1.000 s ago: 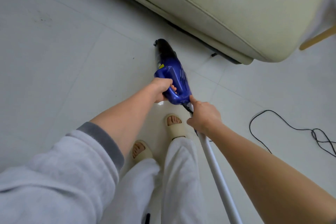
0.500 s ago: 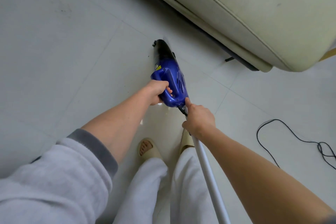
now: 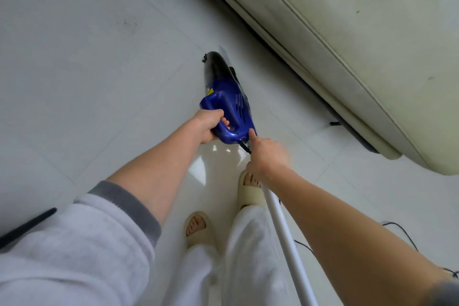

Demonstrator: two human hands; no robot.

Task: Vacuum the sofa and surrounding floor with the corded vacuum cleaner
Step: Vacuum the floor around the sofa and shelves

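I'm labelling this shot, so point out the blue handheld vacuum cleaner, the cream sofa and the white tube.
blue handheld vacuum cleaner (image 3: 233, 109): head view, on its blue plastic body.
cream sofa (image 3: 360, 40): head view, on the upholstered side.
white tube (image 3: 285, 238): head view, on its shaft below the right hand.

The vacuum cleaner (image 3: 229, 107) is glossy blue plastic with a dark shiny nose. Beside it, the sofa (image 3: 347, 40) looks like smooth, scuffed cream leather; beneath it, the floor (image 3: 87, 57) is pale polished tile.
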